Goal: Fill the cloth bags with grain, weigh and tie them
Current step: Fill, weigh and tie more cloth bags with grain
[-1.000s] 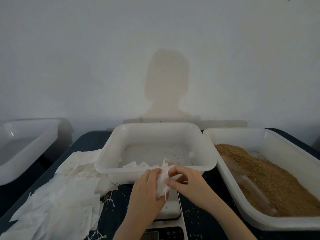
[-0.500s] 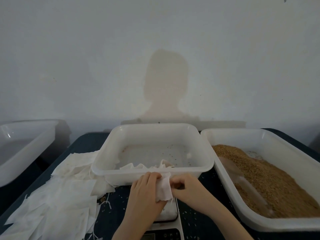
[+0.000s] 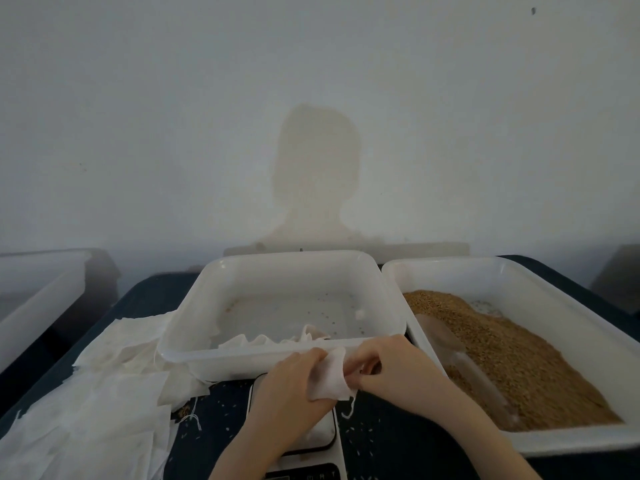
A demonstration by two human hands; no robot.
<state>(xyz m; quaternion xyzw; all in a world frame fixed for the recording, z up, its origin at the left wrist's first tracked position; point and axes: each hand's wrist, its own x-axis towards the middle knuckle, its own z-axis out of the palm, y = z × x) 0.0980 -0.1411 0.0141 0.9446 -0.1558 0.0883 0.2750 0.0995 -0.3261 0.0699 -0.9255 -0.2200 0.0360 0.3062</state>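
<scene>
- A white scale (image 3: 325,434) sits nearest, partly under the wrists.
- Above it, the left hand (image 3: 294,386) grips a small white cloth bag (image 3: 329,377); the right hand (image 3: 391,365) pinches the bag's edge.
- Flat bags (image 3: 104,403) are piled to the left.
- Beyond stand a middle tray (image 3: 284,355) and, at right, a grain tray (image 3: 571,441) holding brown grain (image 3: 512,355).

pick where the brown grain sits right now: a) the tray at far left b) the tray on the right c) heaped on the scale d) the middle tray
b: the brown grain is heaped in the right tray, while the middle tray shows only a few stray kernels and some cloth at its near edge.
</scene>
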